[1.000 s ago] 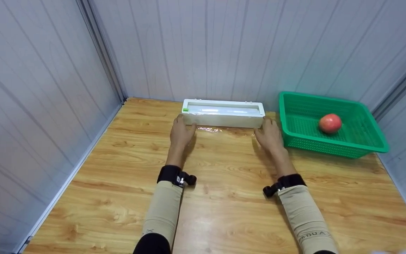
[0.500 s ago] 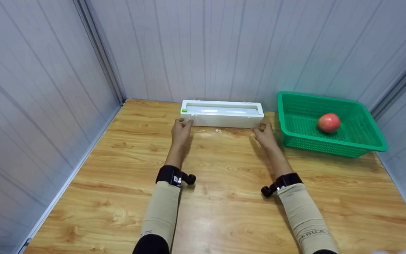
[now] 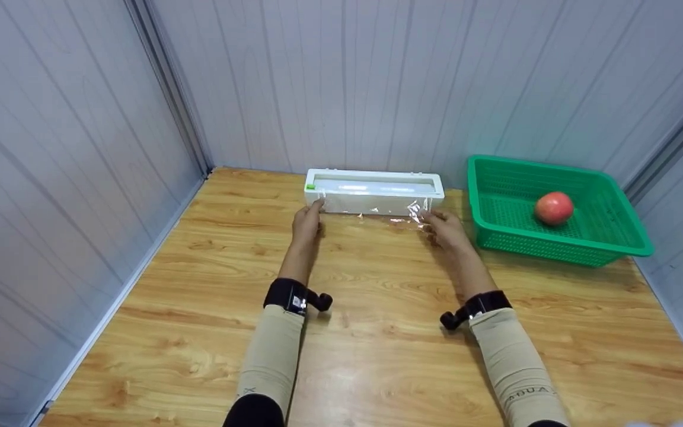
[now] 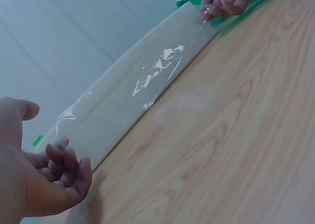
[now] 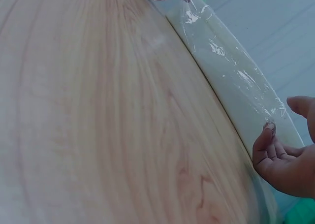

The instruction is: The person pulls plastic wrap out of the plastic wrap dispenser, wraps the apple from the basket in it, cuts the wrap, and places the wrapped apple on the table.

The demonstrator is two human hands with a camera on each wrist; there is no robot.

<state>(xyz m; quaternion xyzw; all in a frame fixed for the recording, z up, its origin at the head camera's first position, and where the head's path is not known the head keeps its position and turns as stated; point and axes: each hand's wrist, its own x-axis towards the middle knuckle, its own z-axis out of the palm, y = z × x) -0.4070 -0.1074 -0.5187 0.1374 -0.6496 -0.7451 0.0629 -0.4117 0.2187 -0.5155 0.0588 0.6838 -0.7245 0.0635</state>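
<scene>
A long white cling film dispenser [image 3: 377,174] with a green piece [image 3: 310,187] at its left end stands against the back wall. Clear cling film [image 4: 160,69], wrinkled and shiny, hangs over its front face. At the dispenser's left end, the curled fingers of my left hand [image 3: 307,224] hold one corner of the film; its thumb stands apart in the left wrist view. My right hand [image 3: 448,230] holds the other corner at the right end, where the film bunches at a fingertip [image 5: 269,127]. Between the hands the film's lower edge stretches loosely.
To the right of my right hand stands a green perforated basket [image 3: 561,242] with one round, pinkish-red fruit [image 3: 554,208] in it. Pale panelled walls [image 3: 341,83] enclose the wooden table [image 3: 371,332] at the back and sides.
Both hands have come off the dispenser's ends and slightly toward each other, fingers curling at the film's corners. The film's edge has lifted and shows more wrinkles. Basket and fruit stay put.
</scene>
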